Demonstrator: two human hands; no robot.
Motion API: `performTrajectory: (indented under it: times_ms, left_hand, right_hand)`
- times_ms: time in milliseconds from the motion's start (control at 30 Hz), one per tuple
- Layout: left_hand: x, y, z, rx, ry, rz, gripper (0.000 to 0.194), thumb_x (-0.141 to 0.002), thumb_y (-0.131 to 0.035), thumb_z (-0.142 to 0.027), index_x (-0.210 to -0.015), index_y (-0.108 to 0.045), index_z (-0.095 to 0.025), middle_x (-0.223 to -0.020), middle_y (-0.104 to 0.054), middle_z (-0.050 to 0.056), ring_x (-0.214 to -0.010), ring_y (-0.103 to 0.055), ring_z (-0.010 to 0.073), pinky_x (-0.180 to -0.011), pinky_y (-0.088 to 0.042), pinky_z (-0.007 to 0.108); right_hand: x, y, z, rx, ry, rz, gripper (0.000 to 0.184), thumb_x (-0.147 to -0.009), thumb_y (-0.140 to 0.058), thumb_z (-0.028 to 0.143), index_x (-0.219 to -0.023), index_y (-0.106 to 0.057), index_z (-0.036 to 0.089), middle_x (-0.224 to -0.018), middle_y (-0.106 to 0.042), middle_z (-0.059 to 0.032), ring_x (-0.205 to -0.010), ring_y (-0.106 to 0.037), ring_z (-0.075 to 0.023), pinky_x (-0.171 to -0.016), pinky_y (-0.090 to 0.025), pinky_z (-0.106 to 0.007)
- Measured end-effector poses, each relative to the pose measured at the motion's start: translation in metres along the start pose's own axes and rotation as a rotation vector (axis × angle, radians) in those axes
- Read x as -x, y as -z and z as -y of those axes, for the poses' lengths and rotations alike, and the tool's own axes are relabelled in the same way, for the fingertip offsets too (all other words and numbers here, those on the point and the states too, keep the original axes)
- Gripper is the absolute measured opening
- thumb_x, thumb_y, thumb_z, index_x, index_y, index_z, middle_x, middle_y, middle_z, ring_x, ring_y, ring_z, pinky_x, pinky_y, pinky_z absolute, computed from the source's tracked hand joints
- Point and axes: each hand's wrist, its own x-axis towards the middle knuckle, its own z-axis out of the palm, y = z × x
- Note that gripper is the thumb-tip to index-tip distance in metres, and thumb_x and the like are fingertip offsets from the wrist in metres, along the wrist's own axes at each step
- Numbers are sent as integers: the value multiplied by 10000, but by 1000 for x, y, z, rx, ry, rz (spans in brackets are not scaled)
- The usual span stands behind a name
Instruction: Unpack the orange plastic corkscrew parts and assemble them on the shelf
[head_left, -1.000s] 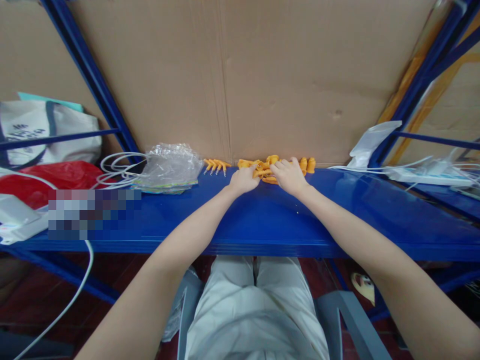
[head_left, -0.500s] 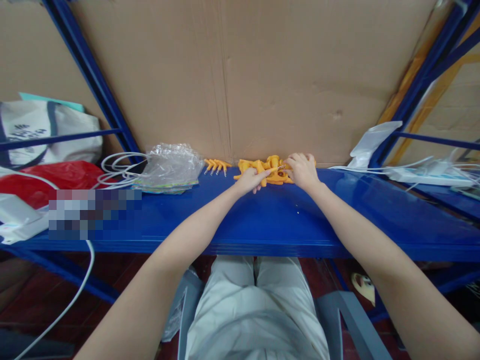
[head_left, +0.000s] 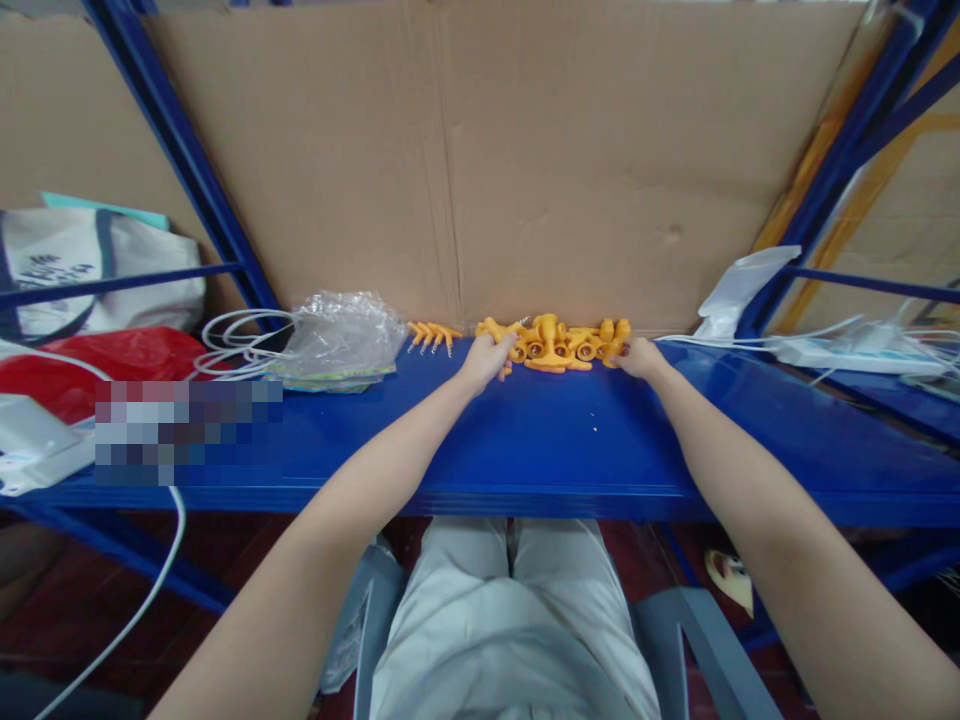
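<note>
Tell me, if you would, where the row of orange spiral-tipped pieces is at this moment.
In the head view, the orange row lies left of centre at the back of the blue table, between the clear plastic bags and the left hand.

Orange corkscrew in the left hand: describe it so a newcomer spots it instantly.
Start at the blue tabletop and find the left hand near its back edge. The orange corkscrew sits in that grip. Its metal spiral points right, whereas the corkscrews lined up farther left point toward the viewer.
</note>
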Motion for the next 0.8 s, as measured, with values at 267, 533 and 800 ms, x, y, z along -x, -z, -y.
performTrajectory:
  times_ms: [267,533,800]
  left_hand:
    - [-1,1,-1,-1,-44,-55,361,-944,-591,-196,-602,-474,-184,-363,-384,-95,-280,-368,49,-346,-293,160]
    - [-2,3,-4,28,-27,-129,357,-916,-620,-206,-596,-462,-188,-382,-436,-84,-301,-401,57,-372,-308,162]
    - [-4,5,-2,104,-103,-81,270,-909,-617,-169,-659,-514,-179,-442,-517,-78,-300,-420,60,-376,-344,182]
  right_hand:
    - [2,2,-7,15,-110,46,407,-888,-623,395,-1198,-696,142,-1238,-687,-212,-1207,-635,-372,-953,-518,-474]
    - [-2,-1,-19,43,-181,1,441,-895,-599,453,-1214,-702,167,-1250,-695,-204,-1238,-619,-375,-987,-507,-522]
    - [-4,-9,-21,10,-98,3,385,-925,-560,303,-1271,-688,193,-1368,-644,-166,-1312,-569,-349,-1063,-468,-499]
